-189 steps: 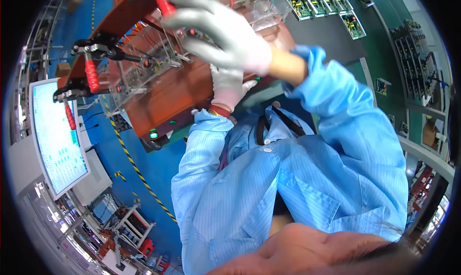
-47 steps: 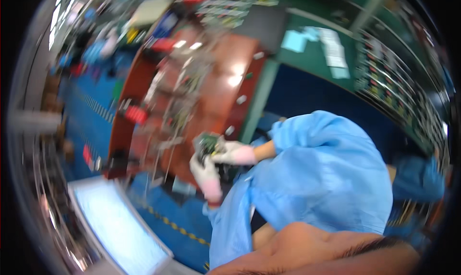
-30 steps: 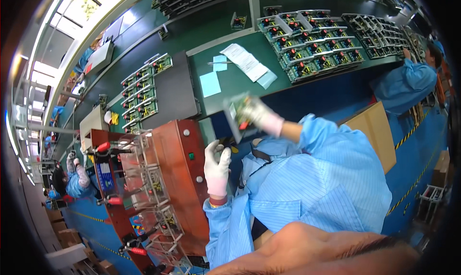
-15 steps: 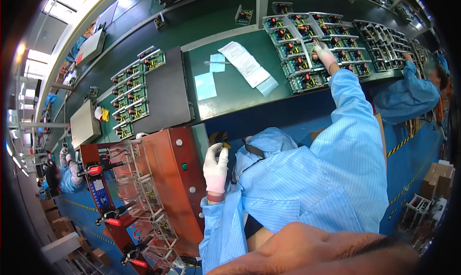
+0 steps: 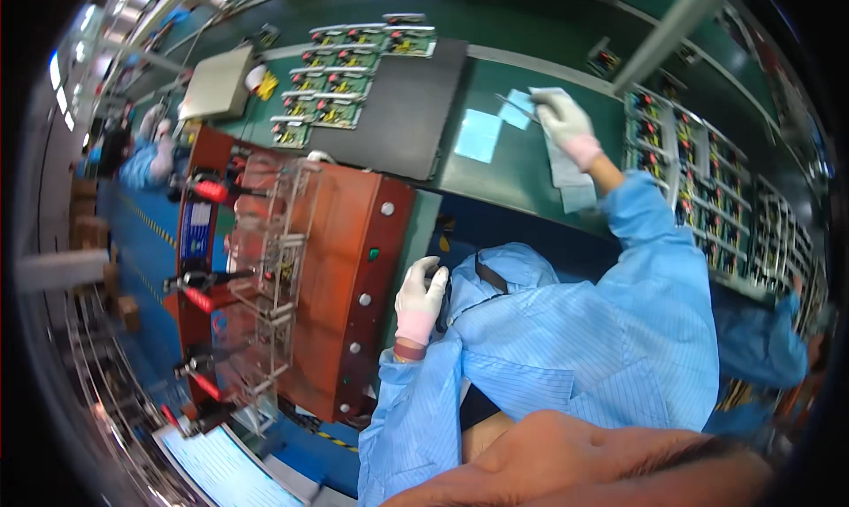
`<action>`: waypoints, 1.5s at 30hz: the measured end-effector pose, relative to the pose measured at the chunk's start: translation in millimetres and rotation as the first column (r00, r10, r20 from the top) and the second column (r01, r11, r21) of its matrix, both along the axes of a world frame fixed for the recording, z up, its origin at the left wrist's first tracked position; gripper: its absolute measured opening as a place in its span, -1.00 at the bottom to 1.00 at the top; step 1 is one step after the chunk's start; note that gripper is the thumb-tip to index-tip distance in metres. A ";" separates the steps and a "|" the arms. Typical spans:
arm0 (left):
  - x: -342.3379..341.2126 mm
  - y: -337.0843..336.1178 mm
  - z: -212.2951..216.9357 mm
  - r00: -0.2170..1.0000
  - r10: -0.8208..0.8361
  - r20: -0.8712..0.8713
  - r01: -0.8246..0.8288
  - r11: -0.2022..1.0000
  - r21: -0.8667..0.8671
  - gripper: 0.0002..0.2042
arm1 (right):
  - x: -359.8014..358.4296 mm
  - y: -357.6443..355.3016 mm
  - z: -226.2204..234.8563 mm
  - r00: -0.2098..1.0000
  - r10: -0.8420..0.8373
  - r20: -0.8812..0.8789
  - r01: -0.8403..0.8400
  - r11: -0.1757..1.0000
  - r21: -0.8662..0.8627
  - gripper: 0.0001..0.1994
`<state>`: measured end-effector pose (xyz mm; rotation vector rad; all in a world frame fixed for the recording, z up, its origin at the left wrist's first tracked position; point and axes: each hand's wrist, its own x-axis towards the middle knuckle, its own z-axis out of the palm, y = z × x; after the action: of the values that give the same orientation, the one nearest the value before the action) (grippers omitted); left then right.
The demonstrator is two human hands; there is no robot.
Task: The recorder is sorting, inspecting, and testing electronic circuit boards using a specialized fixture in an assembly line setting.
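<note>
My right hand (image 5: 568, 128), in a white glove, hovers over the white printed sheet (image 5: 559, 164) on the green bench, hiding its upper part. Its fingers look apart and slightly smeared, close to a thin pen (image 5: 516, 106) that lies across a light blue card (image 5: 518, 116). A second blue card (image 5: 478, 136) lies to the left of it. My left hand (image 5: 419, 301), also gloved, is raised before my body beside the red-brown test fixture (image 5: 340, 286). Its fingers are bent with the thumb apart, and I see nothing held in them.
Circuit boards (image 5: 334, 84) stand in rows left of a dark mat (image 5: 398, 109). More boards (image 5: 699, 166) fill the bench at right. Red-handled clamps (image 5: 208, 281) line the fixture's left side. A slanted post (image 5: 672, 34) rises behind the sheet. A co-worker's blue sleeve (image 5: 765, 339) shows at right.
My right hand has left the boards at right and come leftward over the printed sheet. The view has turned, so the bench sits further right. My left hand stays bent before my body.
</note>
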<state>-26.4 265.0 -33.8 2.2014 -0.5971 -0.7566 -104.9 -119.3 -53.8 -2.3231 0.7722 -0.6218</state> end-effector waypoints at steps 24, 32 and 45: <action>-70.6 144.7 1.6 0.739 0.672 0.046 -0.674 0.736 0.065 -0.71 | 252.3 83.5 -88.2 0.975 0.171 -0.144 -0.149 0.977 0.153 -0.72; -59.8 193.5 -10.9 0.727 0.379 0.573 -0.317 0.925 -0.209 -0.66 | 99.7 239.7 28.4 0.875 0.482 0.051 -0.480 0.848 0.224 -0.81; -58.1 325.7 -59.9 0.552 0.251 0.795 -0.527 0.844 0.099 -0.39 | 139.6 533.4 -16.3 0.395 0.918 0.042 -0.906 0.381 0.187 -0.63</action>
<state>-84.5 590.7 -93.7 2.8115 -0.3182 0.4174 34.7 414.1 -70.1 -2.1484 -0.5143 0.0689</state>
